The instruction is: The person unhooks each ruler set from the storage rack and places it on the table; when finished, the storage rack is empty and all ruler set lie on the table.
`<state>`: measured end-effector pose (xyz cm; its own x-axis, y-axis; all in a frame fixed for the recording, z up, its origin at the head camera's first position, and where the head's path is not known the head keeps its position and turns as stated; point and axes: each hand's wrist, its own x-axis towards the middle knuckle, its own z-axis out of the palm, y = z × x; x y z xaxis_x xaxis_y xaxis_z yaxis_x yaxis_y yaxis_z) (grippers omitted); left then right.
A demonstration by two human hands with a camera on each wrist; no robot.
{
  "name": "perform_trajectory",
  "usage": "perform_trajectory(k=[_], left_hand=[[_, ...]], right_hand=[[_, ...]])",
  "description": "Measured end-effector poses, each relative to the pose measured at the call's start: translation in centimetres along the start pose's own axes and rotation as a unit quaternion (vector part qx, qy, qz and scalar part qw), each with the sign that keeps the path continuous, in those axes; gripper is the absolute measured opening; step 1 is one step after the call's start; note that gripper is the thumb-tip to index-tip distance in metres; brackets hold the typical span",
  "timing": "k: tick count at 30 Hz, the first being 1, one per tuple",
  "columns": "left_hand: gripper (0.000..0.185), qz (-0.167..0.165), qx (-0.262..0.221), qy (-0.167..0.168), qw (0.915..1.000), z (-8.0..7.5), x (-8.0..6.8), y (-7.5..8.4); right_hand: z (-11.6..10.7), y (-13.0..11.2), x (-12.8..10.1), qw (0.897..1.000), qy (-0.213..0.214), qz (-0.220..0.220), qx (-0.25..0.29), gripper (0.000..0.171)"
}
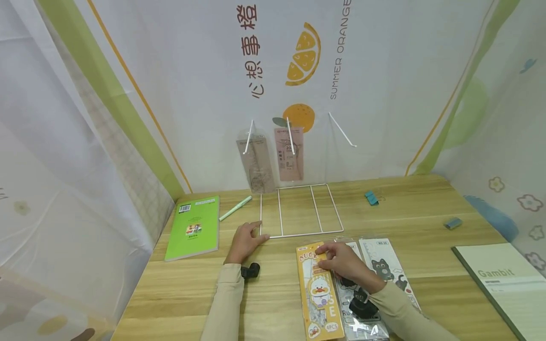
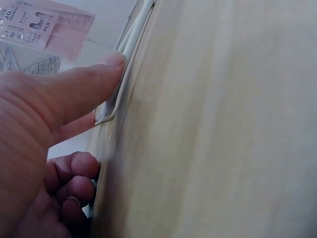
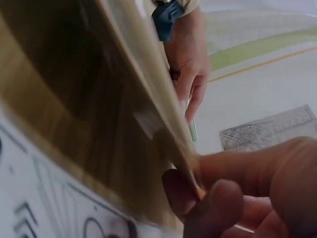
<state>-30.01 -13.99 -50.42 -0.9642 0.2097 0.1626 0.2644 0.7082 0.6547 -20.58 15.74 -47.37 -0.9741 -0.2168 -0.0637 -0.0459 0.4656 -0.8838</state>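
Note:
My left hand (image 1: 247,241) holds the near left corner of a white wire rack (image 1: 298,235), thumb and index finger on the wire. In the left wrist view the thumb (image 2: 94,87) presses along the wire and the other fingers curl below. My right hand (image 1: 347,263) pinches the upper edge of a yellow duck-print ruler packet (image 1: 320,303), which the right wrist view shows edge-on and tilted. Next to it are a white cat-print packet (image 1: 386,265) and another clear packet (image 1: 362,331), partly under my wrist. Beyond the rack, a grey ruler packet (image 1: 258,166) and a pink one (image 1: 291,163) hang at white prongs (image 1: 291,137).
A green book (image 1: 194,232) and a light green pen (image 1: 235,208) lie left of the rack. To the right are a blue binder clip (image 1: 371,198), a grey-blue clip (image 1: 453,223) and a notebook (image 1: 503,279). Printed curtains (image 1: 204,94) surround the wooden table (image 1: 170,293).

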Motion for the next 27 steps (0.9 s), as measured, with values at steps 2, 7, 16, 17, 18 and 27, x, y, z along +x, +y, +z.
perform_trajectory(k=[2,7,16,17,18,27], left_hand=[[0.055,-0.002,0.0,-0.001,1.0,0.0,0.0,0.0],[0.055,-0.003,-0.002,-0.002,1.0,-0.1,0.0,0.0],[0.055,-0.002,-0.001,-0.002,1.0,-0.1,0.0,0.1],[0.055,-0.002,-0.001,-0.001,1.0,-0.1,0.0,0.1],[0.055,-0.002,-0.002,-0.001,1.0,-0.1,0.0,0.1],[0.054,-0.003,-0.004,-0.007,1.0,0.0,0.1,-0.1]], right_hand=[[0.0,-0.1,0.1,0.999,0.008,-0.005,-0.035,0.027],[0.1,0.3,0.4,0.99,0.026,-0.016,-0.135,0.023],[0.0,0.5,0.6,0.982,0.018,-0.038,-0.186,0.024],[-0.1,0.5,0.7,0.982,0.015,-0.041,-0.186,0.024],[-0.2,0.5,0.7,0.982,0.011,-0.044,-0.185,0.025],[-2.0,-0.5,2.4,0.985,0.008,-0.053,-0.166,0.027]])
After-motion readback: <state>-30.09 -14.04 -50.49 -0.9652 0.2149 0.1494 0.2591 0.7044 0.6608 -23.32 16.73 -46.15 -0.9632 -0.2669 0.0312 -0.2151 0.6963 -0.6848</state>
